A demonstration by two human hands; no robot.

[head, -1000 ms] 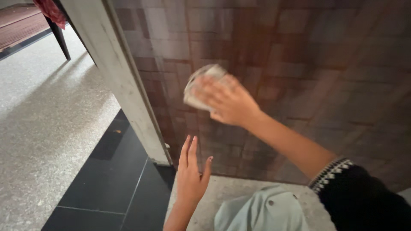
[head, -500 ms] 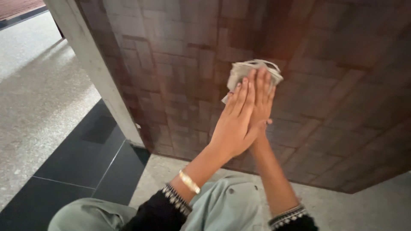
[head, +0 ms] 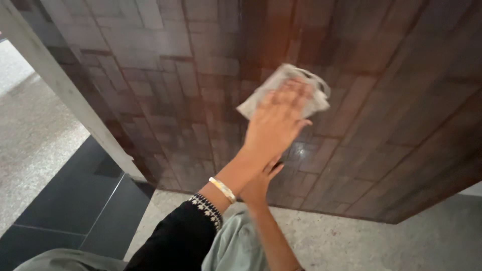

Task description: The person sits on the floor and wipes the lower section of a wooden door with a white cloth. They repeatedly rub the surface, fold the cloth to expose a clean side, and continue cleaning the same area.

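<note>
Grey cloth (head: 284,93) is pressed flat on the brown tiled wall (head: 165,85) by the left hand (head: 277,124), grip spread, palm down. Right hand (head: 258,181) sits below it, grip state can't be told. Even pressure should be kept, with overlapping strokes along tile joints.

Left hand (head: 276,125): flat on a grey cloth (head: 283,93) at 12 o'clock, against the brown tiled wall (head: 165,75).
Right hand (head: 258,183): beneath, mostly hidden.

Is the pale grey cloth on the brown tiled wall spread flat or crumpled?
Crumpled. The pale grey cloth shows folds and a bunched upper edge under the left hand, which presses it against the brown tiled wall.
</note>
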